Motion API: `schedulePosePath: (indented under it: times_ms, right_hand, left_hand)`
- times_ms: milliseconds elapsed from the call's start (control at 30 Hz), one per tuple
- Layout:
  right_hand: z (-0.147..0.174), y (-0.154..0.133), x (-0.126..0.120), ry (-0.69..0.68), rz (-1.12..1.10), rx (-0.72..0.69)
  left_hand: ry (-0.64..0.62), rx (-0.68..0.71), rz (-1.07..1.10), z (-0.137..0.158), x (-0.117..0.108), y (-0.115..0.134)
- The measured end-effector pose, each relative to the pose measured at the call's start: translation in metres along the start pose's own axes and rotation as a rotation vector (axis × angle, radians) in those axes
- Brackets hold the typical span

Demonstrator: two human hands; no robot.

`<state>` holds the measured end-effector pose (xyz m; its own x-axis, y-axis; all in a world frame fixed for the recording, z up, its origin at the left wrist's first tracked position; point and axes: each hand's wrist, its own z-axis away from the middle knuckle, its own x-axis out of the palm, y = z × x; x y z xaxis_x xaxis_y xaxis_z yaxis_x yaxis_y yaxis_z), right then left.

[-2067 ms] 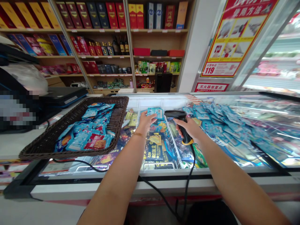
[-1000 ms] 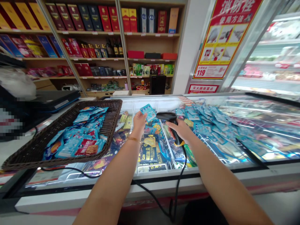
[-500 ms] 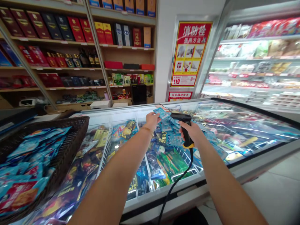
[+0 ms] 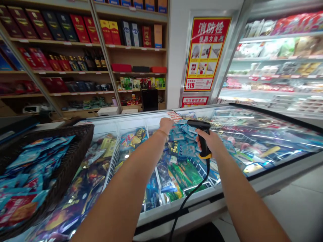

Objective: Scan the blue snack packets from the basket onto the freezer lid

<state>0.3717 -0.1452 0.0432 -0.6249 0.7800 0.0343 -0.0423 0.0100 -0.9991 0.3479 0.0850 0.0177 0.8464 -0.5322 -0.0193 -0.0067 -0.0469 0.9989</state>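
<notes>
My right hand (image 4: 210, 140) grips a black and yellow handheld barcode scanner (image 4: 204, 136). Its dark head points left over a pile of light-blue packets (image 4: 183, 134), and a black cable (image 4: 190, 193) hangs from its handle. At the left edge of that pile is my left hand (image 4: 166, 124), fingers curled away from me and mostly hidden. What it pinches, if anything, does not show. The packets lie in a chest freezer (image 4: 164, 222), above green packages (image 4: 186, 173) and dark-blue ones.
A dark woven basket (image 4: 84, 137) with several blue snack packets stands at left. White wire dividers (image 4: 113, 156) split the freezer, and a glass lid (image 4: 264, 129) covers its right part. Behind are shelves of boxes (image 4: 126, 58), a red poster (image 4: 208, 53) and a lit refrigerated display (image 4: 277, 60).
The blue packet seen in my left hand no longer shows there; that hand has turned, its fingers now hidden. The scanner has shifted slightly right, and the view has tilted a little.
</notes>
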Motion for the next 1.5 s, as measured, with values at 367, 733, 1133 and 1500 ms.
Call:
schedulePosePath:
  times_ms: [367,733,1133,1500]
  right_hand:
    - [0.043,-0.002,0.095,-0.225,0.082,-0.023]
    - [0.059,0.036,0.156,-0.38,0.033,-0.007]
    - [0.056,0.055,0.147,-0.418,0.072,-0.061]
    - [0.057,0.049,0.145,-0.389,0.054,0.006]
  left_hand:
    - [0.288,0.128,-0.448,0.066,-0.224,0.04]
    - [0.657,-0.107,-1.374,0.14,-0.451,0.016]
    - [0.759,-0.062,-1.365,0.145,-0.456,0.004]
    - [0.636,0.539,-0.91,0.13,-0.387,0.059]
